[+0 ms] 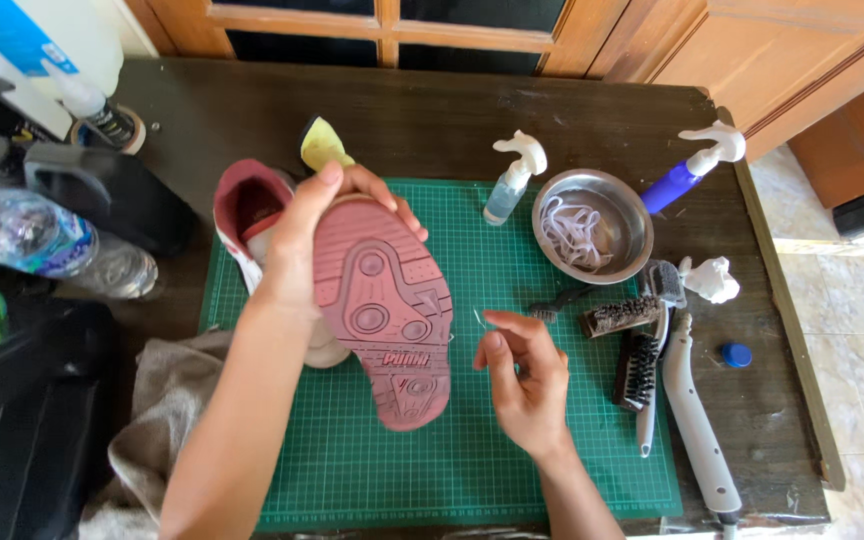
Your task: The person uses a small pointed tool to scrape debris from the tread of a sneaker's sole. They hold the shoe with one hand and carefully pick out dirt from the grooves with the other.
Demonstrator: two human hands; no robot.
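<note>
While the left hand [304, 232] comes in from the lower left with the forearm angled up across the mat, it's wrapped around the toe end of a sneaker [380, 305], thumb on the near edge and fingers curled over the far side, holding it sole-up above the green cutting mat [552, 440]. The right hand [524, 375] sits just to the right of the shoe, palm turned up-ish, thumb and forefinger pinched narrow on something thin and pale, maybe a bit of thread or a needle, honestly too small to tell. It isn't touching the shoe.

Sole is a dusty pinkish-red rubber with round tread pads and raised blocks, heel end pointing toward the camera. A second matching shoe [249, 205] lies behind it on the mat's left edge, opening up.

Off to the right: a steel bowl [634, 205] with white laces, a small spray bottle [510, 180], and a few brushes [632, 340].
</note>
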